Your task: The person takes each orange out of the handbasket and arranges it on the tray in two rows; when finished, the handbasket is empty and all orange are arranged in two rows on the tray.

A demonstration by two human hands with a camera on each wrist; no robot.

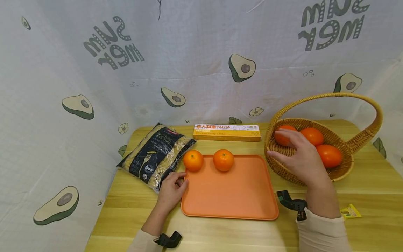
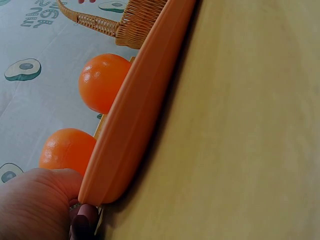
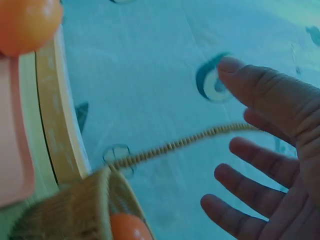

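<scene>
My left hand [image 1: 171, 191] is at the left edge of an orange rectangular tray [image 1: 231, 199], pinching its rim between thumb and fingers. On the tray's far side sit two oranges, one at the left corner [image 1: 193, 160] and another [image 1: 223, 160] nearer the middle. My right hand [image 1: 300, 157] hovers over a wicker basket [image 1: 348, 170] with thumb and fingers spread, holding nothing. Inside the basket lie three red-orange tomatoes [image 1: 329, 156], one partly hidden behind the right fingers. The right wrist view shows that palm bare, beside the basket's handle [image 3: 185, 144].
A dark bag of penne pasta [image 1: 157, 154] lies left of the tray. Behind the tray stands a yellow and white pasta box [image 1: 226, 133]. A small yellow packet [image 1: 350, 211] is by the right sleeve. The basket's tall handle arches over its opening. A printed curtain [image 1: 201, 70] hangs behind the table.
</scene>
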